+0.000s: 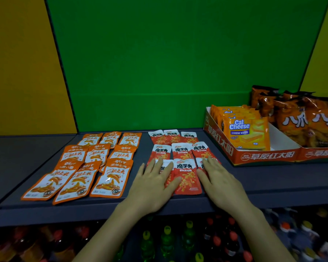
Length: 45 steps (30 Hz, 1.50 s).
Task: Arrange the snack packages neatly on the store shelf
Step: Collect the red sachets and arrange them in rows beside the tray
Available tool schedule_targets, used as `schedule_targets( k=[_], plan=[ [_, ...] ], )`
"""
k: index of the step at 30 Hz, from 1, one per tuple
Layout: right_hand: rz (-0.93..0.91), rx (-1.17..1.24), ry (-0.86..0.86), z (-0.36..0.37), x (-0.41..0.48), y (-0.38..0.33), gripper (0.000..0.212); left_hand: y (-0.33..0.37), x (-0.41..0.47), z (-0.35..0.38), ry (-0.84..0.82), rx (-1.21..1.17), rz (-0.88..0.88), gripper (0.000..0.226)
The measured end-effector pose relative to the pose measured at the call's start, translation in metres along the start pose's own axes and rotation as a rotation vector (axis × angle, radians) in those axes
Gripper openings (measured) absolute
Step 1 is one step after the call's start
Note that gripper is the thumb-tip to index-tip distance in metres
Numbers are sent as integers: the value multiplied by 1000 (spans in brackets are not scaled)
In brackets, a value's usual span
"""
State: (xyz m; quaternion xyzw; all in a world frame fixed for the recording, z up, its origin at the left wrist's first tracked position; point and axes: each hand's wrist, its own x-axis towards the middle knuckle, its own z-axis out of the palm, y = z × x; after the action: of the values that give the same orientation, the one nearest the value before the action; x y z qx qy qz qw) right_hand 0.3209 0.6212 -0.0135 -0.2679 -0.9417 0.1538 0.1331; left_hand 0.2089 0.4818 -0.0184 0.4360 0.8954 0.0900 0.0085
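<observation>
The left hand (153,184) and right hand (220,182) both reach forward from bare forearms and lie palm down on the dark grey store shelf (273,182), fingers straight and slightly spread. Each grip is wide and flat; it curls round nothing and only presses on what lies beneath it.

Under and between the hands lies a block of red and white foil snack packets (182,152), three across and three deep, each row overlapping the one behind it. The left hand covers the front-left packet and the right hand covers the front-right one. The front middle packet (187,176) shows in full between the two thumbs.

Just outside the left hand, a larger group of orange and white flat snack pouches (95,163) fans out in loose, tilted rows, with bare shelf beyond it.

Beyond the right hand stands an orange cardboard display tray (254,156) holding yellow cheese wafer packs (244,135), and puffy orange crisp bags (301,120) stand further out. Bare shelf lies between that hand and the tray.

The shelf's front lip runs under both wrists, and blurred bottles (167,241) stand below it. A green back panel (178,63) closes the shelf behind the packets.
</observation>
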Motion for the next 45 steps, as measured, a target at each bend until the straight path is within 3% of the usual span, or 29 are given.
schedule_targets(
  k=[5, 9, 19, 24, 35, 45],
  plan=[
    [-32, 79, 16, -8, 28, 11, 53, -6, 11, -12, 62, -100, -7, 63],
    [22, 54, -58, -10, 49, 18, 54, -11, 21, -13, -4, -135, -29, 62],
    [24, 24, -103, -3, 49, 7, 61, -8, 26, -21, 8, -90, -15, 59],
    [-38, 37, -68, -23, 84, 4, 46, -15, 67, -51, 16, -45, -98, 50],
    [-41, -85, -307, -19, 171, -3, 44, -30, 156, -46, -199, -3, -190, 57],
    [-52, -94, -298, -12, 194, 3, 48, -28, 173, -44, -235, -49, -183, 55]
  ],
)
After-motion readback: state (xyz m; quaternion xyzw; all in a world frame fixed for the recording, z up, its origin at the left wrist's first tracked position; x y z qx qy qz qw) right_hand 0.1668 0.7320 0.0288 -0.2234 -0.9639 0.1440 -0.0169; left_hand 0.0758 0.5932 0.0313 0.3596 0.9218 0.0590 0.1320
